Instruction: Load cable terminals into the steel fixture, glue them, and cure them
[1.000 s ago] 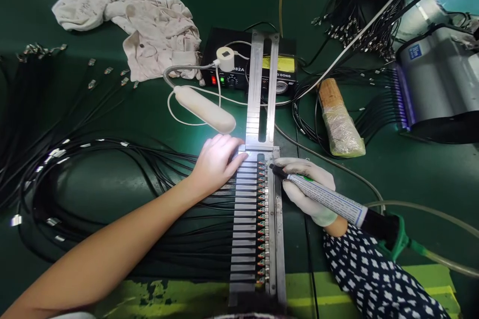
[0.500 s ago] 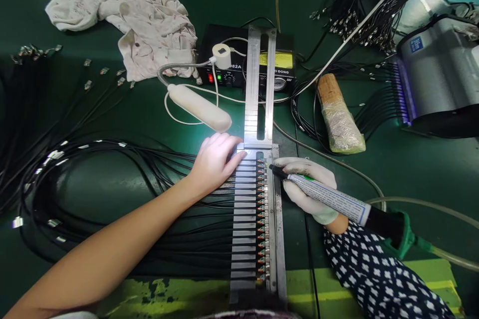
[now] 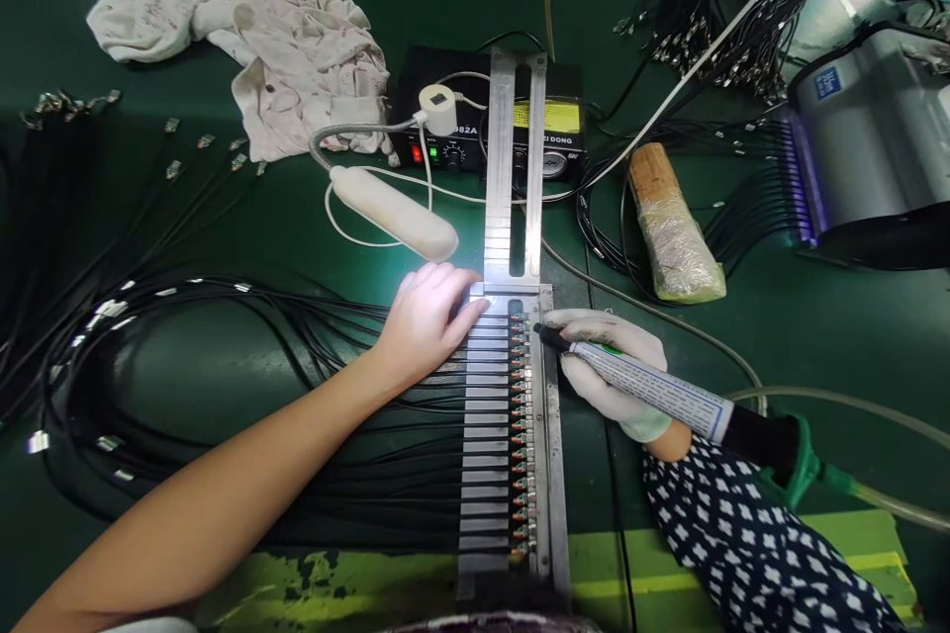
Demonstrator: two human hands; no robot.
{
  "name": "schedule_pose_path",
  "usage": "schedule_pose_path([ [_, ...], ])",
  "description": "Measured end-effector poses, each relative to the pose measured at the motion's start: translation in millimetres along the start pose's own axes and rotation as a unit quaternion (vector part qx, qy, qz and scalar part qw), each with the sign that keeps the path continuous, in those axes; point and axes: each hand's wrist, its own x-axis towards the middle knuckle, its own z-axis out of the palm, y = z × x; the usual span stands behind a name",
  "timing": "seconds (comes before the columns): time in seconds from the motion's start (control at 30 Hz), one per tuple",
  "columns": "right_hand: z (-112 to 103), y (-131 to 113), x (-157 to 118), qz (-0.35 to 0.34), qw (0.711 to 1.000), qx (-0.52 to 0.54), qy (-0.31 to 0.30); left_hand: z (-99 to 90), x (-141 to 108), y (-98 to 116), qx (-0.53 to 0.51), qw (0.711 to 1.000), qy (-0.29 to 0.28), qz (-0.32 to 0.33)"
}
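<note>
A metal cable fixture (image 3: 486, 460) lies lengthwise in front of me, with a row of black cables (image 3: 416, 407) laid across it. Their small connectors (image 3: 521, 399), with orange and green wire ends, line up along its right side. My bare left hand (image 3: 428, 316) grips the fixture's upper left edge, thumb on top by the hinge; some fingers are hidden. The slotted hinged cover (image 3: 499, 168) is swung back, away from me. In a white glove, my right hand (image 3: 619, 361) holds a glue dispensing syringe (image 3: 653, 386), its dark tip beside the uppermost connectors.
A white lamp (image 3: 393, 213) shines over my left hand. Behind stands a black dispenser controller (image 3: 437, 79). A crumpled cloth (image 3: 297, 59) lies back left. To the right are a wrapped wooden block (image 3: 679, 227) and a grey machine (image 3: 876, 138) with purple light. A hose (image 3: 891, 504) trails from the syringe.
The view has shifted very slightly. Both hands stay almost where they were, and the syringe tip remains beside the upper connectors.
</note>
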Motion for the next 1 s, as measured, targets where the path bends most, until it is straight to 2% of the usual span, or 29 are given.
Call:
schedule_pose_path([
  [1.0,-0.6,1.1,0.9,-0.02,1.0,-0.01,-0.004,0.3,0.4,-0.4,-0.004,1.0,0.004,0.004],
])
